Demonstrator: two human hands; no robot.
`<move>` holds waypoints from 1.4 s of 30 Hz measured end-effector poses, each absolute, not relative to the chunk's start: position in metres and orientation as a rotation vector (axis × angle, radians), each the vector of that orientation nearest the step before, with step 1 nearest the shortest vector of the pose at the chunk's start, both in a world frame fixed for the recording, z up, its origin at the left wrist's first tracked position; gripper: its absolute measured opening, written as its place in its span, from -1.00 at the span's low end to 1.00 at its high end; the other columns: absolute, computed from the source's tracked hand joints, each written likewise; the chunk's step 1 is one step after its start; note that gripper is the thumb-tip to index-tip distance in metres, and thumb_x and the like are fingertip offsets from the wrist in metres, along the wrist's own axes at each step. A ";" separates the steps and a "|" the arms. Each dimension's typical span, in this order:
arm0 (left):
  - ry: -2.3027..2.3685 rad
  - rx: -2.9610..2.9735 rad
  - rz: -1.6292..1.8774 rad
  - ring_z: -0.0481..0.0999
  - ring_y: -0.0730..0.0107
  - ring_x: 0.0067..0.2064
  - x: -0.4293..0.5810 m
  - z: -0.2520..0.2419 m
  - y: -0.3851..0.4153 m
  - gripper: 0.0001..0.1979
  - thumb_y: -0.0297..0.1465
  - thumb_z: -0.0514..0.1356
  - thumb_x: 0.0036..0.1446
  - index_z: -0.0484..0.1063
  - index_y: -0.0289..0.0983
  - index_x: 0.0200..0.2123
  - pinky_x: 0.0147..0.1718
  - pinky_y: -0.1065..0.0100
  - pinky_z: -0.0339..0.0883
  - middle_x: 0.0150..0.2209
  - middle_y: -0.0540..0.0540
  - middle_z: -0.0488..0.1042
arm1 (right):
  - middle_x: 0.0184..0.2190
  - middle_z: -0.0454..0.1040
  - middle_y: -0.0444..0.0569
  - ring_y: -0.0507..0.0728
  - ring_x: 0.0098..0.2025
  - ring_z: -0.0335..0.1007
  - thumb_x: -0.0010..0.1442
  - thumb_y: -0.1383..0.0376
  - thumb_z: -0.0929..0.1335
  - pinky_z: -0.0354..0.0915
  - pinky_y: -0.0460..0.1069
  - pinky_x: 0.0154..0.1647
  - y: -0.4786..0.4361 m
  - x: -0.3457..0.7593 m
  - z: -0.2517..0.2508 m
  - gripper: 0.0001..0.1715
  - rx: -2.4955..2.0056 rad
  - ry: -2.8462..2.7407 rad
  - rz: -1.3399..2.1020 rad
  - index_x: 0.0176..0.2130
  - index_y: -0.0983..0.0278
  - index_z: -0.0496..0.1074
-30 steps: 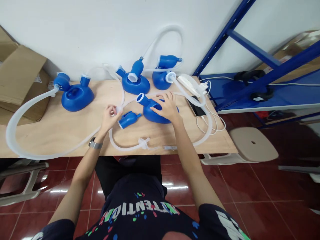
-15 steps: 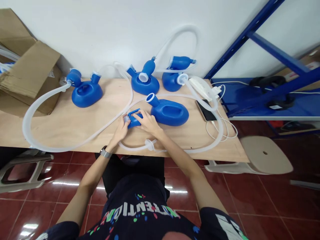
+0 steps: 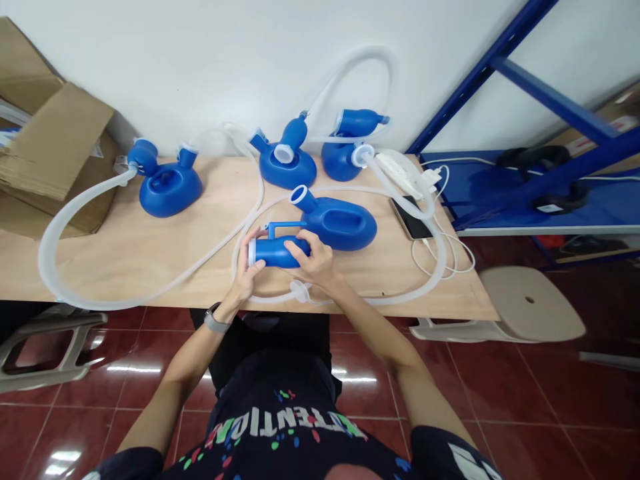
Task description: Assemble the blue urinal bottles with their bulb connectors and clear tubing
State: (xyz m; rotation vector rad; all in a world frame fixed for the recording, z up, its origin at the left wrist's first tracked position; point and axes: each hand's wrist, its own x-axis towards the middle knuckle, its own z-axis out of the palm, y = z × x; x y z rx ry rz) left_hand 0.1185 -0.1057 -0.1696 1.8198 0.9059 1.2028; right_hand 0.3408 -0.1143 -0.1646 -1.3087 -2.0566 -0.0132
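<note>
Lying on its side between my hands is a blue plastic urinal funnel (image 3: pixel 275 253) with a white rim and a long handle. My left hand (image 3: pixel 245 272) grips it at the rim end, on the left. Its narrower right end is held by my right hand (image 3: pixel 319 265), with fingers wrapped around it. Just behind my right hand lies a blue urinal bottle (image 3: pixel 345 223) with its mouth pointing up and left. A clear tube connector (image 3: pixel 299 291) with a round flange rests on the table nearer to me, and its tube curves around the funnel's left side.
Along the wall stand several blue bottles, such as the left bottle (image 3: pixel 171 191) and the middle bottle (image 3: pixel 285 170). A long clear hose (image 3: pixel 49 253) loops over the table edge. At right lie a phone (image 3: pixel 411 219) and a power strip (image 3: pixel 400 175); at left stands a cardboard box (image 3: pixel 55 147).
The funnel has been turned and lifted closer to me, so its full length and handle show. My right hand has shifted slightly right to its narrow end.
</note>
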 end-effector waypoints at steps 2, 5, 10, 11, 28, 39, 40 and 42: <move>0.801 1.804 1.253 0.45 -0.12 0.41 0.117 -0.159 -0.111 -0.22 0.20 0.10 0.42 0.05 0.06 0.55 0.32 -0.11 0.44 0.44 -0.28 0.33 | 0.07 0.58 0.17 0.38 0.12 0.60 0.39 -0.11 0.42 0.61 0.20 0.02 -0.123 0.341 -0.165 -0.54 -1.295 -2.027 0.012 0.13 0.03 0.61; 0.725 1.956 1.253 0.48 -0.09 0.36 0.116 -0.133 -0.120 -0.30 0.07 0.20 0.43 0.15 0.05 0.51 0.34 -0.15 0.41 0.37 -0.27 0.40 | 0.06 0.52 0.18 0.40 0.11 0.57 0.28 -0.15 0.50 0.61 0.25 0.02 -0.131 0.341 -0.169 -0.48 -1.286 -1.937 0.003 0.08 0.06 0.57; 0.731 2.304 1.236 0.49 -0.13 0.34 0.115 -0.091 -0.127 -0.31 -0.06 0.33 0.38 0.24 -0.03 0.47 0.29 -0.19 0.46 0.29 -0.31 0.47 | 0.11 0.39 0.21 0.44 0.15 0.50 0.12 -0.27 0.54 0.54 0.43 0.15 -0.131 0.337 -0.175 -0.13 -1.190 -1.800 0.081 0.21 0.09 0.37; 0.772 2.330 1.232 0.51 -0.12 0.32 0.113 -0.087 -0.126 -0.35 -0.11 0.34 0.38 0.29 -0.04 0.44 0.27 -0.18 0.48 0.27 -0.30 0.50 | 0.15 0.36 0.23 0.47 0.20 0.46 0.14 -0.28 0.52 0.51 0.46 0.20 -0.130 0.335 -0.172 -0.05 -1.165 -1.773 0.098 0.29 0.10 0.30; 1.073 1.996 1.123 0.63 0.07 0.08 0.121 -0.085 -0.125 -0.83 -0.16 0.24 0.49 0.51 -0.11 -0.09 0.17 -0.02 0.46 0.00 -0.16 0.64 | -0.13 0.65 0.09 0.28 -0.07 0.58 0.55 -0.07 0.30 0.48 0.14 0.05 -0.121 0.312 -0.128 -0.53 -1.214 -1.906 0.372 0.00 0.20 0.60; 1.100 1.940 1.007 0.51 0.34 -0.30 0.129 -0.093 -0.113 -0.72 -0.16 0.25 0.45 0.43 -0.18 -0.29 -0.23 0.26 0.35 -0.19 -0.08 0.66 | -0.19 0.67 -0.04 0.20 -0.11 0.60 0.45 0.03 0.36 0.45 0.08 -0.02 -0.125 0.324 -0.122 -0.69 -1.098 -1.522 0.792 -0.08 0.18 0.54; 1.094 1.939 0.984 0.51 0.35 -0.30 0.128 -0.091 -0.114 -0.72 -0.17 0.25 0.45 0.44 -0.19 -0.28 -0.24 0.27 0.34 -0.17 -0.08 0.67 | -0.20 0.66 -0.05 0.19 -0.13 0.59 0.43 0.06 0.38 0.44 0.07 -0.04 -0.125 0.324 -0.122 -0.73 -1.101 -1.505 0.807 -0.10 0.18 0.54; 1.081 1.930 0.952 0.54 0.36 -0.27 0.126 -0.090 -0.113 -0.75 -0.18 0.25 0.45 0.46 -0.21 -0.26 -0.22 0.29 0.35 -0.13 -0.10 0.69 | -0.18 0.66 -0.05 0.19 -0.10 0.58 0.40 0.09 0.41 0.42 0.07 -0.03 -0.124 0.324 -0.121 -0.78 -1.083 -1.510 0.837 -0.10 0.17 0.54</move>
